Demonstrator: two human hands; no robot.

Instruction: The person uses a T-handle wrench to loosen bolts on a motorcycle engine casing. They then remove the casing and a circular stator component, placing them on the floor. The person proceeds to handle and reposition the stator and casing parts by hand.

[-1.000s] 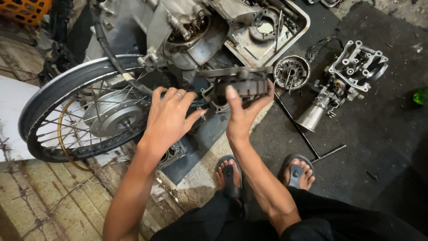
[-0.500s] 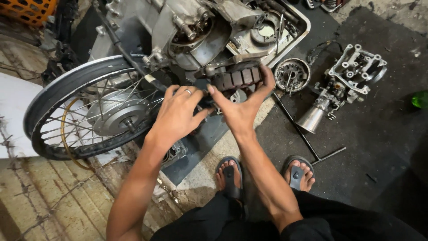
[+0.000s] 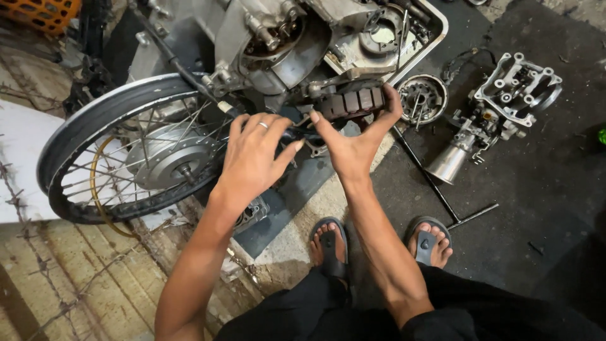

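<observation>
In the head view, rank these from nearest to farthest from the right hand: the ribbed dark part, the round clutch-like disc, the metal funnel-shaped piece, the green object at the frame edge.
1. Ribbed dark part, gripped by the right hand.
2. Round disc, just right of it on the floor.
3. Funnel-shaped piece, further right.
4. Green object, far right edge.

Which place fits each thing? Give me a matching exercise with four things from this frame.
Things:
1. right hand
2. left hand
3. spoked wheel
4. T-bar tool

Places:
a. on the dark floor beside the right foot
b. at the left, against the engine
c. gripping the ribbed dark part
d. spread over the gap between wheel and ribbed part, ring on one finger

Pairs: 1-c, 2-d, 3-b, 4-a
</observation>
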